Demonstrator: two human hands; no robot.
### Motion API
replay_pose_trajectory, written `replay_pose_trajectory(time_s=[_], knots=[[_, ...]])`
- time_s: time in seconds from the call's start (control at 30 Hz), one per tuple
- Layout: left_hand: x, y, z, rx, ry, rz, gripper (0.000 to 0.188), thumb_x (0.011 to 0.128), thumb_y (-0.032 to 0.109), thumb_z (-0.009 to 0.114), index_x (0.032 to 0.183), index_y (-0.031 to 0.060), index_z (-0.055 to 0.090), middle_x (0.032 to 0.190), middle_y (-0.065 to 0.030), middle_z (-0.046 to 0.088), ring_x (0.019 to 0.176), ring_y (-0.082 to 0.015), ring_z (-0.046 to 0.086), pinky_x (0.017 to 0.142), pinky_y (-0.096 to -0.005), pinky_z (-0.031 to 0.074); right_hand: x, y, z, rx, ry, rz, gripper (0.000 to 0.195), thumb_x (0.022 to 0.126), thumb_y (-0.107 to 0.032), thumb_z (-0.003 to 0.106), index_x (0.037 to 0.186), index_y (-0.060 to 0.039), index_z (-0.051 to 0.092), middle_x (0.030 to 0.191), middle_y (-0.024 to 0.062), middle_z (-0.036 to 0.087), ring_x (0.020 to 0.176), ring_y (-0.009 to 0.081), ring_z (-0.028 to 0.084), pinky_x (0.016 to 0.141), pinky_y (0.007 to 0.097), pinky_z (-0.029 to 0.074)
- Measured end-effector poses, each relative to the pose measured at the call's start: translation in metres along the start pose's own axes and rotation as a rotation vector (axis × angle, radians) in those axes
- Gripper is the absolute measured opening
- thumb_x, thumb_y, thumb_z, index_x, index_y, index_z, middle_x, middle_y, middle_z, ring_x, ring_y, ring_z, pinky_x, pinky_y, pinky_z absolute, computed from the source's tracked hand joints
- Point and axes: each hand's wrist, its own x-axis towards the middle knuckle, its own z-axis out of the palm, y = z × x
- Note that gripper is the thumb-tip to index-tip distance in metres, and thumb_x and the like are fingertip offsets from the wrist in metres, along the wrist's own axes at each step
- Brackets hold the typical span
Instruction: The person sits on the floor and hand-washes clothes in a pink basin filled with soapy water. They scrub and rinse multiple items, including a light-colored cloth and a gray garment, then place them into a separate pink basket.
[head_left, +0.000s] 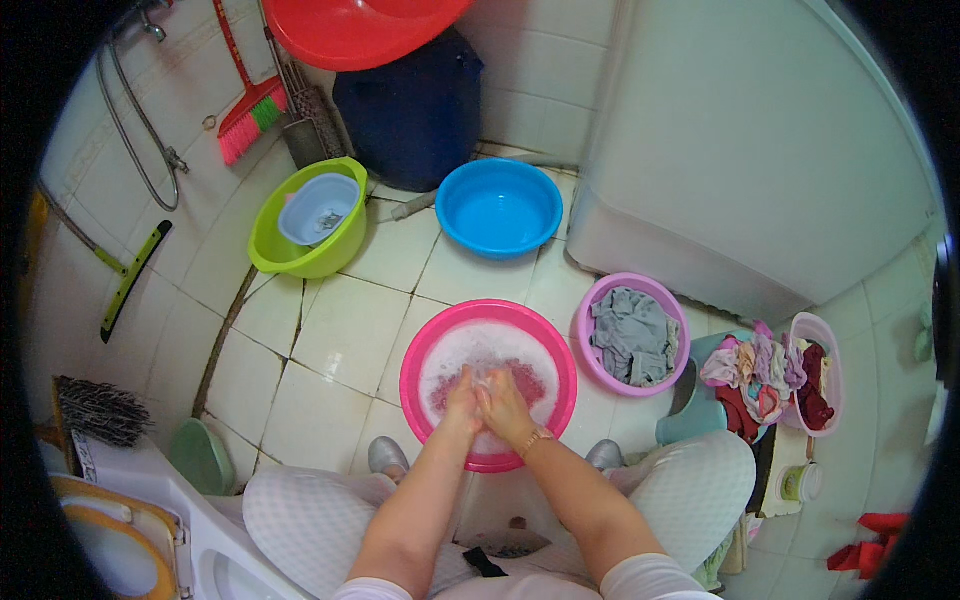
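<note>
A bright pink plastic basin (415, 352) stands on the tiled floor between my feet, holding water topped with white suds (480, 341). My left hand (465, 405) and my right hand (501, 401) press together over the foam in its middle. Whether anything small is caught between the palms is hidden by the fingers and suds. Through a gap in the foam, pinkish water (529, 382) shows around the hands. A bracelet or watch (535, 439) circles my right wrist. Just right of the basin, a lilac basin (586, 360) holds wet-looking grey clothes (630, 330).
Beyond stands a blue basin (499, 210); a lime-green basin (270, 251) holds a smaller light-blue one (319, 206). Small garments (750, 375) lie on a teal stool (679, 427) at right. A white appliance (750, 150) fills the back right. A toilet (150, 487) is at lower left.
</note>
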Motion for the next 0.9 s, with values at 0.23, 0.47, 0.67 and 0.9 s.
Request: replay_pose_trajectory(time_s=[0.23,0.47,0.67,0.9], knots=[[-0.008,-0.006,0.002,0.462,0.215,0.138,0.046,0.096,0.045,0.043,0.106,0.0032,0.06,0.096,-0.0083,0.063,0.09,-0.0192,0.059,0.077,-0.0325,0.048,0.017,0.0,0.0,0.346,-0.171,0.372,0.035,0.094,-0.027,0.045,0.099,0.0058,0.055,0.087,0.0284,0.06,0.085,0.0429,0.058,0.077,0.0466,0.045],[0.048,0.017,-0.084,0.889,0.18,0.648,0.037,0.091,0.026,0.054,0.119,0.0015,0.059,0.106,-0.0182,0.06,0.104,-0.0274,0.054,0.096,-0.0358,0.038,0.027,0.06,0.007,0.041,0.049,0.399,0.029,0.09,-0.025,0.051,0.09,0.0012,0.063,0.087,0.0231,0.06,0.087,0.0396,0.056,0.083,0.0439,0.043],[0.046,-0.018,-0.116,1.333,0.347,0.717,0.046,0.079,0.003,0.058,0.125,0.0059,0.056,0.126,-0.0211,0.049,0.117,-0.035,0.047,0.104,-0.0379,0.034,0.008,0.029,0.008,-0.303,-0.206,0.277,0.028,0.082,-0.02,0.061,0.105,-0.0061,0.061,0.117,0.0151,0.054,0.108,0.0385,0.048,0.092,0.0503,0.04],[0.056,-0.032,-0.143,0.962,0.319,0.41,0.04,0.087,0.018,0.054,0.125,0.0079,0.054,0.116,-0.0206,0.058,0.109,-0.0346,0.055,0.097,-0.0436,0.042,-0.015,0.027,0.056,-0.375,-0.563,0.476,0.041,0.081,-0.022,0.058,0.122,-0.0153,0.055,0.121,0.0179,0.053,0.115,0.0404,0.049,0.093,0.0532,0.04]])
